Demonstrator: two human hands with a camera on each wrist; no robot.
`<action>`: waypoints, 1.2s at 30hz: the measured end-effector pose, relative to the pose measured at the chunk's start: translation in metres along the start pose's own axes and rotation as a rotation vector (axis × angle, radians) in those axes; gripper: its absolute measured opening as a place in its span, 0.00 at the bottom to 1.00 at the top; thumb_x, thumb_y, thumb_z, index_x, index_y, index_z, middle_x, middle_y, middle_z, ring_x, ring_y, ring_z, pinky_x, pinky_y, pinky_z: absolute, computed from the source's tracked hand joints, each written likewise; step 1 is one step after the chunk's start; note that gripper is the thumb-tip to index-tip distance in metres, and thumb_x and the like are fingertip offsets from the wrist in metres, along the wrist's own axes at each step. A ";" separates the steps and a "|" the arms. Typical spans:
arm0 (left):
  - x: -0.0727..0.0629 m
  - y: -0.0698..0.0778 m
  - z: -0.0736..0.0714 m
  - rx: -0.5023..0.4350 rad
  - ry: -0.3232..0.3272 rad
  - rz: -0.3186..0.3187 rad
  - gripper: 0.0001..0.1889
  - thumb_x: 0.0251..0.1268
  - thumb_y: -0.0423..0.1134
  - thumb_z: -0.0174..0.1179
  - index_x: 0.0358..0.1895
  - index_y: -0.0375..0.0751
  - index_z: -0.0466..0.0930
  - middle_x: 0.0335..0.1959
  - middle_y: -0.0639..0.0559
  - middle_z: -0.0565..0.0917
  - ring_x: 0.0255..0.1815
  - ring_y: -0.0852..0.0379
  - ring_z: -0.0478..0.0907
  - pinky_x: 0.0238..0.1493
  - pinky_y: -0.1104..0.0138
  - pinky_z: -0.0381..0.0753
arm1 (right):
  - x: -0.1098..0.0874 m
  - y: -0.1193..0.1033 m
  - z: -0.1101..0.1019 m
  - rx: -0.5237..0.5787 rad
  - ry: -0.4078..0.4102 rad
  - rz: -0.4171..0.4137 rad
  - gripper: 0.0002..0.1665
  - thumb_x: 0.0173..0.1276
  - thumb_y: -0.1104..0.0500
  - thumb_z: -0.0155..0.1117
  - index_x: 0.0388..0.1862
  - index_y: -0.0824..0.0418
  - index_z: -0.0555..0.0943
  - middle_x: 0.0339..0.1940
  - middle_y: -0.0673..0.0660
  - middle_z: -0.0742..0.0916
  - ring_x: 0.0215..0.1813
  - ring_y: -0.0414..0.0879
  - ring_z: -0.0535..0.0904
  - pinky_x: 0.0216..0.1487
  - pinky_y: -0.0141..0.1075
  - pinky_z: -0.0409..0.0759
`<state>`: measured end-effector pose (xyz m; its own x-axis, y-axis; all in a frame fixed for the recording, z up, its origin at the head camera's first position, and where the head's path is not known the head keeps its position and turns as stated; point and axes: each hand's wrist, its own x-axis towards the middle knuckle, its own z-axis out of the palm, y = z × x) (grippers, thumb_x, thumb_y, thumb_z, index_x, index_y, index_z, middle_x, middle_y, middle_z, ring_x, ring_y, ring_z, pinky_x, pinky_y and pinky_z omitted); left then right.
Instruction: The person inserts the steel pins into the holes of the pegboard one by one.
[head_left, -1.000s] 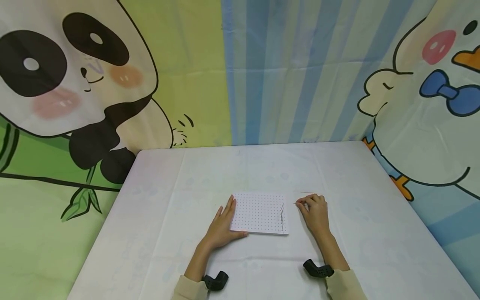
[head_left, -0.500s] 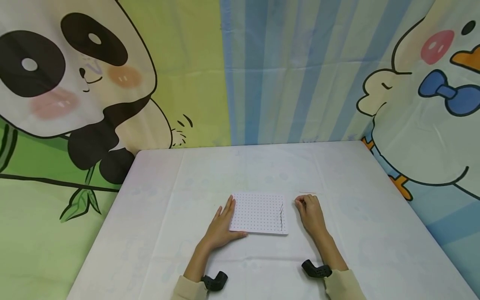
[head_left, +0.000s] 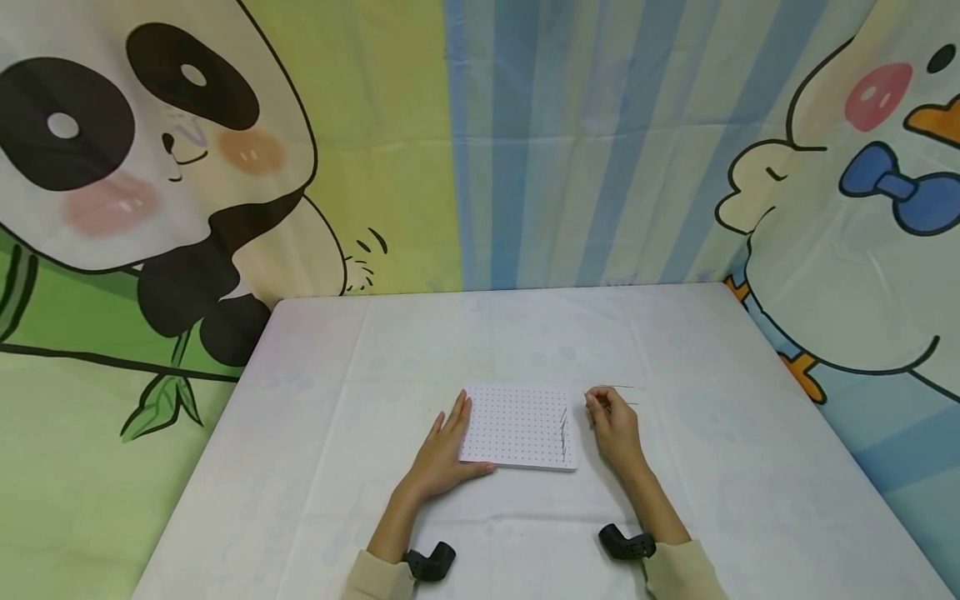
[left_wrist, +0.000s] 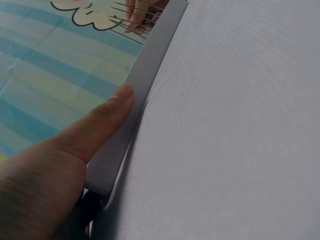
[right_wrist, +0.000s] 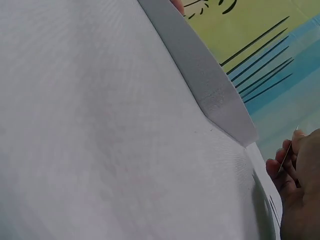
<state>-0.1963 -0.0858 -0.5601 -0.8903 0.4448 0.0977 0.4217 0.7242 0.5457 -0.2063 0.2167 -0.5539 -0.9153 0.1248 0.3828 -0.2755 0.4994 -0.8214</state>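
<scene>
A white board with a grid of small holes (head_left: pixel 510 425) lies on the table. Several thin dark needles (right_wrist: pixel 257 42) stand up from it in a row near its right edge. My left hand (head_left: pixel 441 460) rests against the board's near left corner, fingers straight along the left side. Its thumb (left_wrist: pixel 107 115) presses the front edge. Just right of the board, my right hand (head_left: pixel 618 429) pinches a thin needle (right_wrist: pixel 286 157) between thumb and fingers, above the table. Two loose needles lie beyond and beside that hand, a far one (head_left: pixel 618 386) and a nearer one (head_left: pixel 632 404).
A white cloth (head_left: pixel 420 342) covers the table, with light creases. Behind it hangs a printed curtain (head_left: pixel 360 125) with a panda and a duck. Dark wrist cameras (head_left: pixel 431 562) sit on both wrists.
My right hand has shifted slightly left, towards the board, and its needle now points up more. The nearer loose needle has come into view beside it. My left hand and the board stay put.
</scene>
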 end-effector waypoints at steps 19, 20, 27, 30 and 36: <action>0.000 0.003 -0.002 -0.006 0.000 -0.010 0.61 0.43 0.64 0.65 0.73 0.35 0.38 0.74 0.47 0.38 0.73 0.56 0.39 0.71 0.57 0.36 | 0.000 0.000 0.002 0.130 -0.010 0.044 0.10 0.69 0.61 0.54 0.40 0.66 0.80 0.31 0.61 0.82 0.27 0.50 0.76 0.30 0.24 0.76; 0.000 0.003 -0.002 -0.006 0.002 -0.010 0.61 0.43 0.64 0.65 0.72 0.35 0.38 0.74 0.47 0.38 0.73 0.56 0.40 0.71 0.57 0.36 | 0.000 -0.002 0.002 0.166 -0.010 0.050 0.10 0.68 0.62 0.54 0.41 0.68 0.79 0.32 0.63 0.82 0.29 0.52 0.77 0.32 0.26 0.78; 0.000 0.003 -0.003 -0.006 -0.001 -0.013 0.61 0.43 0.64 0.65 0.73 0.35 0.38 0.74 0.47 0.38 0.73 0.56 0.40 0.70 0.58 0.36 | -0.001 -0.024 -0.001 0.400 -0.028 -0.044 0.07 0.65 0.74 0.53 0.40 0.79 0.70 0.34 0.73 0.79 0.36 0.61 0.80 0.38 0.42 0.81; 0.000 0.003 -0.003 -0.005 -0.001 -0.011 0.61 0.44 0.64 0.65 0.73 0.35 0.38 0.74 0.47 0.38 0.73 0.56 0.39 0.70 0.58 0.36 | -0.001 -0.029 -0.001 0.432 -0.029 -0.094 0.07 0.64 0.75 0.53 0.40 0.80 0.70 0.35 0.74 0.79 0.36 0.61 0.80 0.40 0.41 0.80; 0.000 0.003 -0.003 -0.005 -0.003 -0.005 0.61 0.44 0.64 0.65 0.72 0.35 0.38 0.74 0.47 0.38 0.73 0.56 0.40 0.70 0.58 0.36 | -0.001 -0.029 0.001 0.421 -0.076 -0.160 0.06 0.63 0.77 0.53 0.39 0.79 0.71 0.36 0.74 0.80 0.38 0.65 0.79 0.42 0.41 0.80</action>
<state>-0.1956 -0.0853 -0.5565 -0.8919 0.4426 0.0926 0.4163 0.7237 0.5504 -0.1980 0.2014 -0.5307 -0.8663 0.0034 0.4994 -0.4959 0.1131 -0.8610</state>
